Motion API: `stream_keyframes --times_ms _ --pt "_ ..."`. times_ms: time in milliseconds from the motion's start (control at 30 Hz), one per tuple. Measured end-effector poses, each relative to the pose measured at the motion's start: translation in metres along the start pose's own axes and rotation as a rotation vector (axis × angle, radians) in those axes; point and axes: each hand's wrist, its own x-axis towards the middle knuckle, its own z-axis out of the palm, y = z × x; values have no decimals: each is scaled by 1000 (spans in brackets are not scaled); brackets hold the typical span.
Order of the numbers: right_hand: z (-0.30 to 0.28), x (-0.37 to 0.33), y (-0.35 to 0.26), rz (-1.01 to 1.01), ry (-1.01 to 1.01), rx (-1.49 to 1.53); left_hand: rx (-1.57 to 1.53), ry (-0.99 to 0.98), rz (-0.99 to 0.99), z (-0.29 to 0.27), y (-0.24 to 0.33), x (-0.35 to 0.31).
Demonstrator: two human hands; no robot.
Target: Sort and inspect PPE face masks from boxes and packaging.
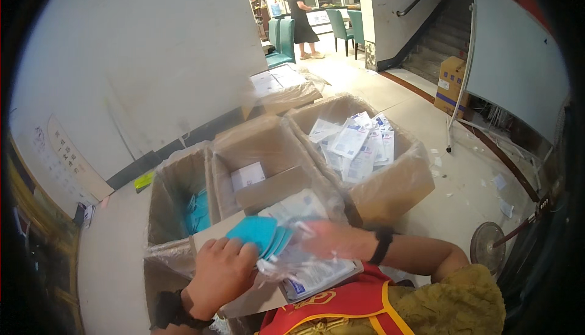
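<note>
- A small fan of teal face masks (259,232), soft and flat with rounded edges, is gripped by the left hand (220,274), the fingers curled over the lower edge; the exact number in the fan cannot be told.
- A crinkled clear plastic bag (292,262) is held at its mouth by the right hand (335,240), blurred by motion; its fingers appear closed on the film, though the grip cannot be told exactly.
- The masks are seen at the bag's opening, just above a stack of flat white sachets with blue print (317,274) lying on a cardboard flap close to the person's chest.
- A black band is worn on each wrist; a red apron with yellow trim (341,310) is seen over a mustard-coloured sleeve.
- Four open brown cardboard cartons, lined with glossy clear plastic, are ranged on the pale tiled floor.
- More teal masks are piled in the left carton (177,195).
- One small white box is seen in the middle carton (262,152).
- Many white and blue sachets are heaped loosely in the right carton (390,189).
- One whiteboard (518,61) is propped at right, beside a closed brown box (450,82) by the stairs.
- A person in black (303,18) is seen standing far behind, near teal chairs.
</note>
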Motion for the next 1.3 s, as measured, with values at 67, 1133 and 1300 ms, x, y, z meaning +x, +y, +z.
stream_keyframes --times_ms 67,1133,1300 --pt "14 15 19 -285 -138 -234 1 14 2 1 3 8" --pt "44 -110 -69 -599 -760 -380 -656 -315 230 -44 27 -58" --pt "-15 -145 -94 -7 -272 -430 -296 -254 -124 -32 -15 -75"
